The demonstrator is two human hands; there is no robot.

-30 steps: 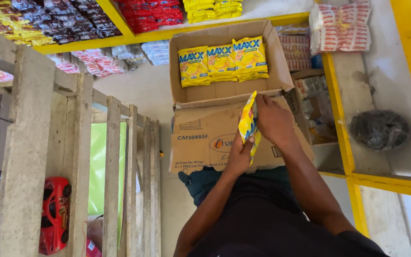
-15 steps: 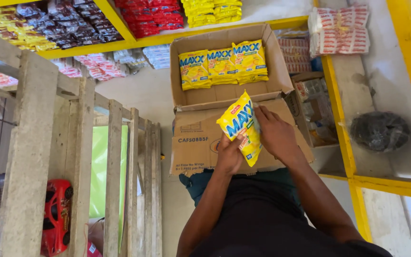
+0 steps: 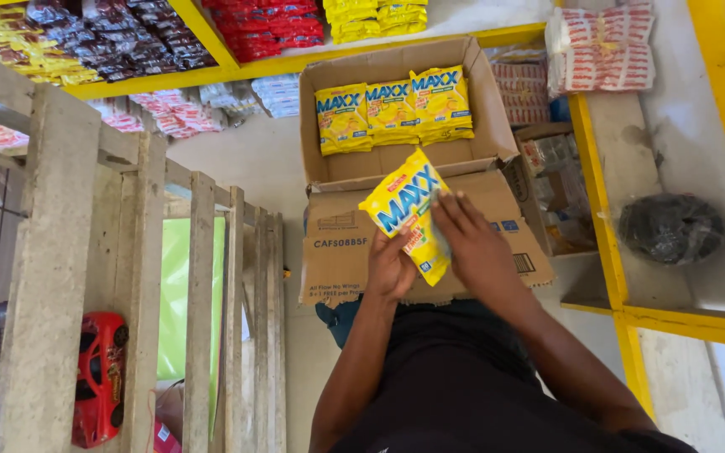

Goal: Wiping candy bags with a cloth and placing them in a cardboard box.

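I hold a yellow snack packet with blue lettering in front of me, above the near flap of an open cardboard box. My left hand grips its lower edge from beneath. My right hand lies flat over its right side. Inside the box, three stacks of the same yellow packets stand in a row against the far wall.
Yellow shelves at the back carry red, yellow and dark packets. A yellow-framed counter on the right holds a black bag and red-and-white packs. A wooden slatted frame stands left, with a red toy car behind it.
The yellow packet has turned from edge-on to face up and tilted. My right hand has slid over its right side, while my left hand stays under it.
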